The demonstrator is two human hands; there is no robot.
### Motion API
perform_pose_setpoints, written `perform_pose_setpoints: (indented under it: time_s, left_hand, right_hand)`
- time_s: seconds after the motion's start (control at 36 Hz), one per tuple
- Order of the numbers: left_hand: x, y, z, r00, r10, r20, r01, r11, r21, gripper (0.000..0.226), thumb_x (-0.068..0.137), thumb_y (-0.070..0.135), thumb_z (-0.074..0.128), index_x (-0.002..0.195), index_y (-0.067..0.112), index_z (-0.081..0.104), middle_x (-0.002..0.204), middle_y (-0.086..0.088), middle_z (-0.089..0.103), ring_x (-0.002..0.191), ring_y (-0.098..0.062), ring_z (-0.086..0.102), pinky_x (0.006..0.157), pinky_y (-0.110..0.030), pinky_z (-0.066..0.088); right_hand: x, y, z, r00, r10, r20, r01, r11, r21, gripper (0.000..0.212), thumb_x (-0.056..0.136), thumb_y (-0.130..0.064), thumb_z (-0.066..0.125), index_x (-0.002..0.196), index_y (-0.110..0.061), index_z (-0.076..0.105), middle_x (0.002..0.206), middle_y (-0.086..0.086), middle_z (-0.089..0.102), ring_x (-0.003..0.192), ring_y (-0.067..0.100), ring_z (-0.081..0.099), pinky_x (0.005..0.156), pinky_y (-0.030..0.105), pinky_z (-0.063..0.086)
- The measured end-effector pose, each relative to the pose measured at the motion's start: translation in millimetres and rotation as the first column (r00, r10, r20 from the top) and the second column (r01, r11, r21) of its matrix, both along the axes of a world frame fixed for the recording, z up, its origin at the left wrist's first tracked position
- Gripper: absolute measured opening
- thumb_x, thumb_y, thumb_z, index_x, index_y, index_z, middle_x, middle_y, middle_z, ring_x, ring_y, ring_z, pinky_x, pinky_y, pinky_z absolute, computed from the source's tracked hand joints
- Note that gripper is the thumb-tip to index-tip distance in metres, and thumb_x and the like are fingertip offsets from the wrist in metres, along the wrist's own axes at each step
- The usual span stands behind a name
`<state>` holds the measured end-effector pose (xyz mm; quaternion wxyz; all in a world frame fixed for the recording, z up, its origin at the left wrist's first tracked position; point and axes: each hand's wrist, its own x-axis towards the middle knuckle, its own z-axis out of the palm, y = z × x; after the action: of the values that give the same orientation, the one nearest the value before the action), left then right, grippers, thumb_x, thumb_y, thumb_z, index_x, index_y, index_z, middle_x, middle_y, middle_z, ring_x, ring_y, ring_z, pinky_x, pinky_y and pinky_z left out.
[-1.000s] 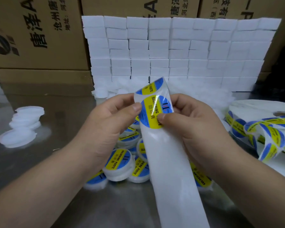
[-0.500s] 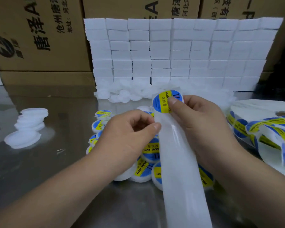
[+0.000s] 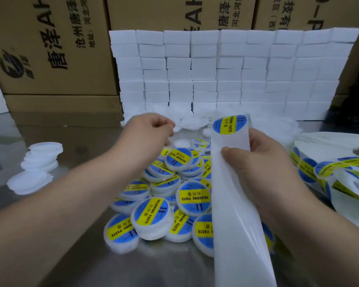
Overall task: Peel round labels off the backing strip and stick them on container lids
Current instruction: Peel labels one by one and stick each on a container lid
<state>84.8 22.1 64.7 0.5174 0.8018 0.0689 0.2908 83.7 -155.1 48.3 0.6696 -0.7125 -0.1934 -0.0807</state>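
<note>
The right hand [image 3: 263, 164] grasps the white backing strip [image 3: 236, 224] upright, thumb on its front below the round label [image 3: 229, 125] at its top, while the left hand [image 3: 151, 133] reaches over the labelled containers [image 3: 193, 198] piled on the desk [image 3: 164, 266], fingers curled, around what, if anything, I cannot tell.

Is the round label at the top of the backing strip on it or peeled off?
On it: the label lies flat on the backing strip, no edge visibly lifted; the right hand grips the strip below.
</note>
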Motion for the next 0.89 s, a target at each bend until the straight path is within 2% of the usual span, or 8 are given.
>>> perform_pose_setpoints:
  time_s: [0.19, 0.31, 0.5, 0.56, 0.58, 0.61, 0.78, 0.89]
  left_hand:
    - [91, 45, 8, 0.942, 0.129, -0.309, 0.065, 0.835, 0.546, 0.023, 0.089, 0.011, 0.049, 0.088, 0.029, 0.064, 0.100, 0.005, 0.062, 0.067, -0.004, 0.051, 0.052, -0.016, 0.035]
    - [135, 65, -4, 0.860, 0.242, -0.449, 0.214, 0.629, 0.748, 0.035, 0.094, 0.010, 0.040, 0.122, 0.022, 0.058, 0.138, -0.002, 0.046, 0.116, -0.020, 0.048, 0.082, -0.022, 0.037]
    - [182, 50, -23, 0.764, 0.014, -0.645, 0.434, 0.729, 0.530, 0.045, 0.099, 0.020, 0.037, 0.144, 0.023, 0.032, 0.151, -0.004, 0.028, 0.136, -0.022, 0.029, 0.107, -0.030, 0.024]
    - [190, 41, -24, 0.758, -0.038, -0.651, 0.465, 0.732, 0.499, 0.045, 0.097, 0.017, 0.040, 0.141, 0.023, 0.037, 0.150, -0.004, 0.031, 0.134, -0.023, 0.033, 0.108, -0.032, 0.028]
    - [194, 38, -23, 0.749, -0.050, -0.661, 0.482, 0.726, 0.491, 0.044, 0.096, 0.017, 0.042, 0.140, 0.022, 0.039, 0.149, -0.004, 0.033, 0.132, -0.023, 0.035, 0.108, -0.033, 0.030]
    - [196, 37, -23, 0.738, -0.055, -0.673, 0.497, 0.719, 0.486, 0.043, 0.095, 0.018, 0.045, 0.138, 0.021, 0.042, 0.147, -0.003, 0.035, 0.130, -0.022, 0.037, 0.107, -0.033, 0.031]
    - [198, 48, -23, 0.704, 0.068, -0.707, 0.532, 0.610, 0.588, 0.042, 0.083, 0.021, 0.062, 0.125, 0.022, 0.056, 0.121, -0.003, 0.057, 0.102, -0.021, 0.053, 0.090, -0.034, 0.045]
    - [192, 63, -23, 0.721, 0.032, -0.693, 0.476, 0.704, 0.527, 0.031, 0.083, 0.007, 0.056, 0.112, 0.016, 0.064, 0.096, -0.006, 0.063, 0.072, -0.015, 0.055, 0.062, -0.023, 0.045]
  right_hand:
    - [3, -4, -2, 0.998, -0.010, 0.055, 0.013, 0.998, -0.054, 0.035, 0.082, -0.006, 0.055, 0.086, -0.040, 0.063, 0.074, -0.014, 0.069, 0.064, 0.008, 0.064, 0.055, 0.026, 0.053]
    - [5, -8, -4, 0.998, -0.012, 0.063, 0.015, 0.998, -0.055, 0.032, 0.081, -0.009, 0.056, 0.087, -0.040, 0.063, 0.071, -0.019, 0.069, 0.060, 0.000, 0.064, 0.044, 0.012, 0.045]
    - [1, -7, 1, 0.999, -0.033, 0.025, 0.035, 0.996, -0.081, 0.037, 0.059, -0.032, 0.056, 0.092, -0.050, 0.059, 0.071, -0.019, 0.070, 0.061, 0.000, 0.065, 0.056, 0.026, 0.045]
    - [3, -9, -1, 0.995, -0.087, 0.042, 0.091, 0.990, -0.106, 0.096, 0.003, -0.056, 0.024, 0.092, -0.050, 0.060, 0.073, -0.017, 0.071, 0.062, 0.003, 0.067, 0.062, 0.030, 0.045]
    - [3, -11, -4, 0.994, -0.092, 0.057, 0.099, 0.986, -0.136, 0.110, 0.013, -0.008, -0.001, 0.093, -0.051, 0.061, 0.074, -0.017, 0.072, 0.063, 0.004, 0.068, 0.064, 0.032, 0.047]
    - [5, -11, -5, 0.996, -0.072, 0.056, 0.079, 0.988, -0.133, 0.074, 0.049, -0.001, 0.030, 0.093, -0.051, 0.061, 0.075, -0.017, 0.072, 0.065, 0.005, 0.068, 0.068, 0.035, 0.049]
    - [7, -6, -1, 0.995, -0.102, 0.017, 0.103, 0.994, -0.045, 0.045, 0.055, -0.028, 0.057, 0.093, -0.051, 0.061, 0.076, -0.016, 0.072, 0.066, 0.008, 0.070, 0.077, 0.042, 0.053]
    - [7, -5, -2, 0.993, -0.114, 0.014, 0.115, 0.992, -0.042, 0.044, 0.055, -0.029, 0.058, 0.094, -0.049, 0.062, 0.076, -0.015, 0.072, 0.065, 0.009, 0.070, 0.078, 0.045, 0.053]
